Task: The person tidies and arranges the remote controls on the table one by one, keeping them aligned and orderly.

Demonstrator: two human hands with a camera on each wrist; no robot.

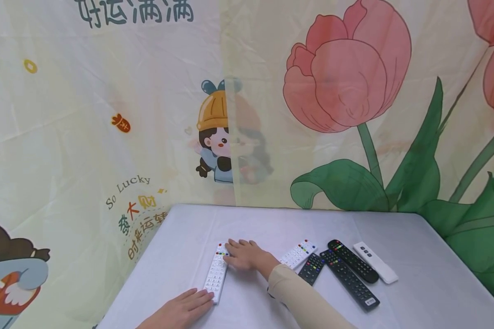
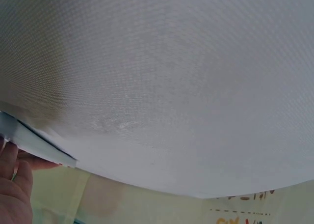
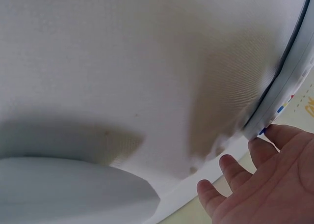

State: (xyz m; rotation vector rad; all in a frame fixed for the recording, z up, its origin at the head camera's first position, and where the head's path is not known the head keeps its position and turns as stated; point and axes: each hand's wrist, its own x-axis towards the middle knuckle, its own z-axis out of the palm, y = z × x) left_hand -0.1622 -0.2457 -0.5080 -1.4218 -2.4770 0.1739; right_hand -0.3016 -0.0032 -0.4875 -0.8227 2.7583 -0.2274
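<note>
A white remote control (image 1: 216, 276) with coloured buttons at its far end lies lengthwise on the white-covered table. At its near end my left hand (image 1: 180, 309) lies with straight fingers, the fingertips over the remote's left side. My right hand (image 1: 247, 256) reaches across to the far end, fingers extended and thumb at the remote's right edge. In the right wrist view, the fingertips of my right hand (image 3: 274, 177) meet the end of the white remote (image 3: 289, 86) beside its coloured buttons. The left wrist view catches only the remote's side (image 2: 44, 148) and some fingers at the left edge.
Right of my right forearm lie a second white remote (image 1: 299, 254), a short black remote (image 1: 312, 269), a long black remote (image 1: 351, 283), a rounded black remote (image 1: 354, 262) and a slim white remote (image 1: 376, 263). A printed cloth (image 1: 263, 137) hangs behind the table (image 1: 420, 246).
</note>
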